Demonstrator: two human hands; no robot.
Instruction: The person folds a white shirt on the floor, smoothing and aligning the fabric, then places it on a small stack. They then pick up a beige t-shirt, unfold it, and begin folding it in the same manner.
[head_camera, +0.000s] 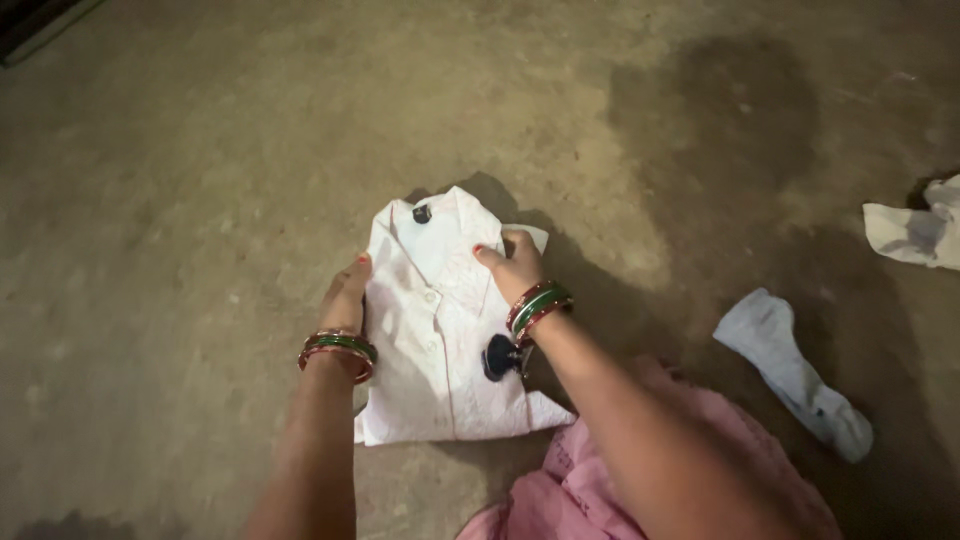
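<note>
A small white shirt (430, 320) lies folded on the bare concrete floor, collar away from me, with a dark button at the collar and a dark badge near its lower right. My left hand (347, 292) rests along the shirt's left edge, fingers tucked at the fabric. My right hand (512, 265) presses on the shirt's upper right, fingers curled on the folded sleeve. Both wrists wear red and green bangles.
A white sock (795, 375) lies on the floor to the right. Another white cloth (915, 232) sits at the far right edge. Pink fabric (600, 480) of my clothing spreads at the bottom. A dark damp patch (740, 110) marks the floor beyond.
</note>
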